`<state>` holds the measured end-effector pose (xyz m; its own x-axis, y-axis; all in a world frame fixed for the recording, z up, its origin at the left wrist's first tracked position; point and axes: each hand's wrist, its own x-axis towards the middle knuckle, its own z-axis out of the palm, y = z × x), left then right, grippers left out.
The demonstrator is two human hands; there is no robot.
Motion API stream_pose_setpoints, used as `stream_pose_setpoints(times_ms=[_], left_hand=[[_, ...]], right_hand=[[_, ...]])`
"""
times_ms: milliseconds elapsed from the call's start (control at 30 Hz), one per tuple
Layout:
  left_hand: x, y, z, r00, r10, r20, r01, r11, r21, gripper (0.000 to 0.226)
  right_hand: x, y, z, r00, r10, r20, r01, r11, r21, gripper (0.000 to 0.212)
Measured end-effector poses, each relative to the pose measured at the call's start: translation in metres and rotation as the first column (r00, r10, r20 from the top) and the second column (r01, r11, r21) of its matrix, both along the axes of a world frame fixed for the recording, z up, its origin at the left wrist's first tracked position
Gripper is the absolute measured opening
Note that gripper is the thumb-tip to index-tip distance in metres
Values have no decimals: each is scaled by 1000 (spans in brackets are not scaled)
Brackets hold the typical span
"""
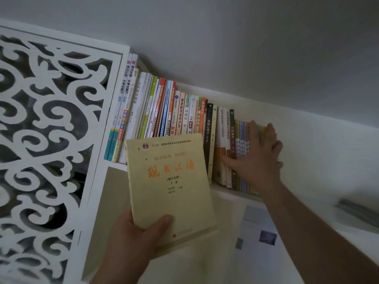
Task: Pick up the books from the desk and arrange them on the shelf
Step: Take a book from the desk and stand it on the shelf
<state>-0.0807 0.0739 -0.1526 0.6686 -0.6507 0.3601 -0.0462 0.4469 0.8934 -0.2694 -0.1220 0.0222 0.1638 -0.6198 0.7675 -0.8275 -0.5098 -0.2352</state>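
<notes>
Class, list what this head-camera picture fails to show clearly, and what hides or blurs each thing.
- Lower spines behind the yellow book: covered by it.
- Small spines under the right hand: covered by it.
- Paper on the desk: print blurred.
- Grey stack, right edge: blurred, cut off.
- Left hand: fingers behind the book.

Left of you: a white carved panel (51, 128) with openwork scroll pattern, standing upright.
Above you: a plain grey wall (246, 48).
Lower right: you have a white sheet (260, 238) with small printed pictures, lying flat; detail blurred.
</notes>
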Motion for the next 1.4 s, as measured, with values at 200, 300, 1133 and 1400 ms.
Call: stream_pose_setpoints(times_ms=[200,300,1133,1400], left_hand=[[-9,-2,13,999,44,11,-43,996,-72,38],[-17,-4,27,995,90,44,-83,985,-153,37],[-128,-153,129,839,-57,541,51,998,26,111],[-82,-195,136,868,-202,454,106,968,227,95]], right_hand=[[30,-1,-3,995,-96,-24,97,995,2,135],[29,-8,-5,995,-93,-34,93,996,-11,135],[-50,-49,-16,999,-33,20,36,992,-119,127],[-51,-35,-13,998,48,-40,-53,987,-151,106]])
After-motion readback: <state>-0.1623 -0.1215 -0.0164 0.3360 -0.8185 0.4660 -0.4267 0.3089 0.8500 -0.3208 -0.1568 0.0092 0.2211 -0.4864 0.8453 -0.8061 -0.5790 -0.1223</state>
